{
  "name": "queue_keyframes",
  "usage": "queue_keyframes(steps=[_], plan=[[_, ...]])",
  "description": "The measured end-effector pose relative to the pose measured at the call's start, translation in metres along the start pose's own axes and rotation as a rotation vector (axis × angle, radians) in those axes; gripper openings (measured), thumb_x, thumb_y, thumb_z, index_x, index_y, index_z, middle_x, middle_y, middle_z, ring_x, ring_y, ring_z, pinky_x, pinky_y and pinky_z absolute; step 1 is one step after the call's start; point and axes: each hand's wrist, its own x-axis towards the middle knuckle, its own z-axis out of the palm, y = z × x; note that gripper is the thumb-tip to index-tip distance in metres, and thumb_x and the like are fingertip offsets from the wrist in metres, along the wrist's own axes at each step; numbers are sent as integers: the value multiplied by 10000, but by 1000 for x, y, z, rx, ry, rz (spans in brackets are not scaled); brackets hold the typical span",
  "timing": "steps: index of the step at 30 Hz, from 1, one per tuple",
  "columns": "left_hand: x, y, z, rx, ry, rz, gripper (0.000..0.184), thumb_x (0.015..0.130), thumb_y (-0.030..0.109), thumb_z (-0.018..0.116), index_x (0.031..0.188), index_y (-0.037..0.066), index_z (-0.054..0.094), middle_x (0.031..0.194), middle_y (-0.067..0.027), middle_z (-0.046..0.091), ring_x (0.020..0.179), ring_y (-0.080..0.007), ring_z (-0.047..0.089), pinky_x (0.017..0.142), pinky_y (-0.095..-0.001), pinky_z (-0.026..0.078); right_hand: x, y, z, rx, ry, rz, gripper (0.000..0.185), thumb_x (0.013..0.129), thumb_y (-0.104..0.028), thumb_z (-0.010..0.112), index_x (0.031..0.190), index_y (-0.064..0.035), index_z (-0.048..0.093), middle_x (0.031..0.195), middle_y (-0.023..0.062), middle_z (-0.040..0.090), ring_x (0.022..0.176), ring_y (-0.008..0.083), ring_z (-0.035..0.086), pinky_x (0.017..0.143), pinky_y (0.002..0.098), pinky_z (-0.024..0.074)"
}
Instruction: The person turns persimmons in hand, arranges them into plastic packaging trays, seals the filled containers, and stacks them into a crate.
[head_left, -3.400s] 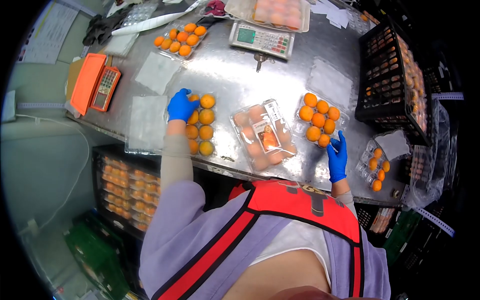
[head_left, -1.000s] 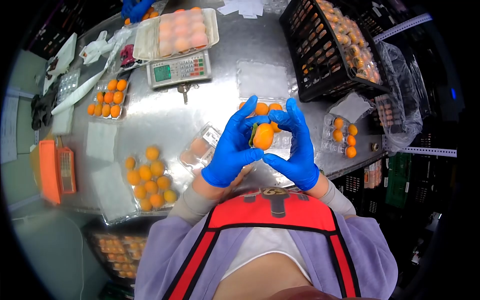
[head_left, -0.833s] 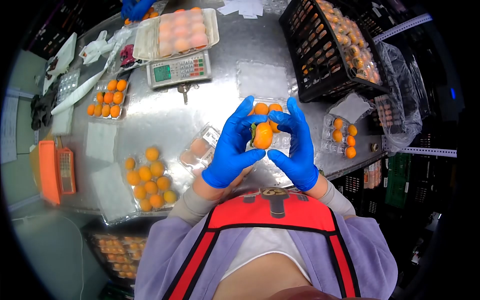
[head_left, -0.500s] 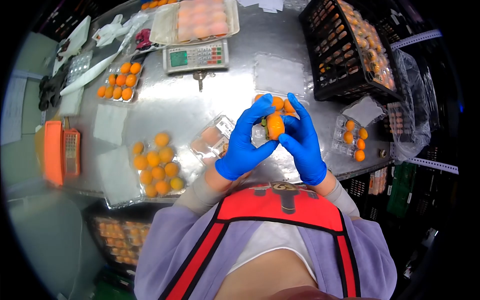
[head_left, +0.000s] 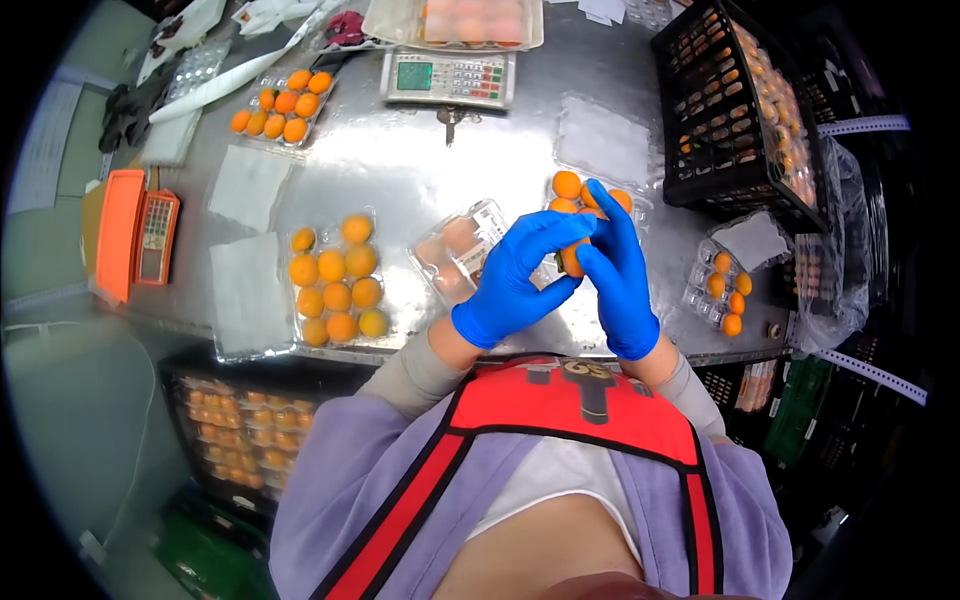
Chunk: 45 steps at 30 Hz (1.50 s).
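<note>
Left hand and right hand enclose fruit.

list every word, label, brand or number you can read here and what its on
Nothing reads with certainty.
Red apron: gold characters near its upper edge, too distorted to read surely.
Label on the clear fruit pack: print too small.
Grey scale: display and key markings too small.
Orange scale: key markings too small.
Wall sheet: too blurred.
Held fruit: no text showing.
</note>
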Motion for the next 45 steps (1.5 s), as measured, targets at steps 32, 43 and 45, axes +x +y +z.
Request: queue_keyframes(steps=[32, 43, 45], plan=[[3, -25, -2, -245, 179, -37, 502, 707, -19, 701, 1165, 65, 515, 1160, -80, 524, 1118, -218, 506, 982, -340, 387, 13, 1, 3, -146, -24, -133, 717, 802, -78, 609, 1427, -41, 261, 1162, 104, 524, 1147, 211, 489, 1024, 359, 337], [10, -19, -11, -102, 183, -44, 592, 715, 6, 705, 1258, 39, 474, 1257, -124, 498, 1155, -251, 499, 989, -345, 391, 14, 5, 4, -268, -31, -188, 710, 834, -74, 608, 1438, -53, 235, 1313, 138, 459, 1205, 233, 459, 1040, 366, 321], [6, -19, -18, 8, 158, -64, 591, 707, 13, 703, 1255, 37, 481, 1258, -123, 498, 1152, -252, 504, 981, -346, 400, 15, 4, 5, -298, -49, -196, 696, 831, -74, 601, 1431, -52, 250, 1318, 139, 457, 1204, 222, 454, 1034, 362, 329]])
